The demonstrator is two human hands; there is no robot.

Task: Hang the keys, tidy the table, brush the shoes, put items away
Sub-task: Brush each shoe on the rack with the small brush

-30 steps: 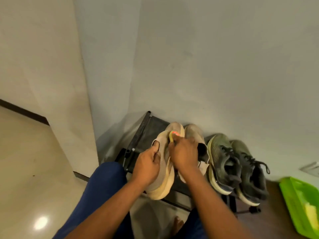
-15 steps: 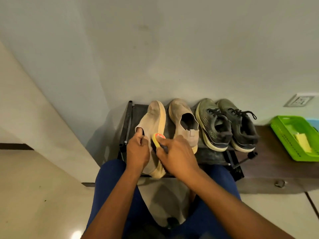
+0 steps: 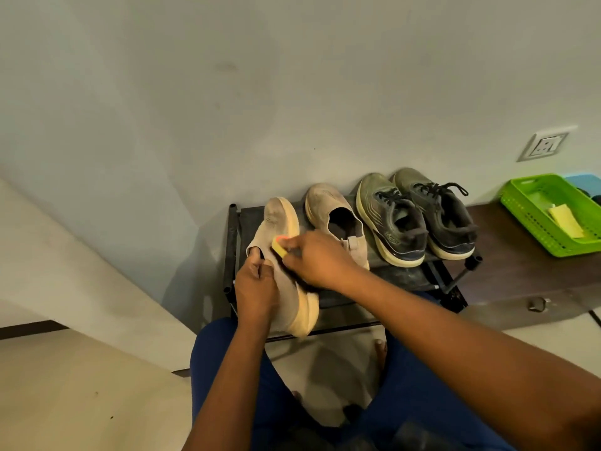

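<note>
A beige slip-on shoe (image 3: 280,222) lies tilted on its side at the left end of a black shoe rack (image 3: 233,242). My left hand (image 3: 257,288) grips its heel opening. My right hand (image 3: 317,260) holds a small yellow and orange brush (image 3: 279,246) pressed against the shoe's side; most of the brush is hidden under my fingers. The matching beige shoe (image 3: 335,216) stands upright beside it. A pair of dark olive laced sneakers (image 3: 416,213) stands on the rack's right half.
A green plastic basket (image 3: 527,219) with a yellow cloth inside sits on a dark wooden ledge (image 3: 507,271) to the right. A wall socket (image 3: 546,146) is above it. The white wall is behind the rack. My knees in blue trousers are below.
The brush in my right hand has slid back along the beige shoe from toe toward mid-side. The view has swung right, bringing the basket and socket further into frame.
</note>
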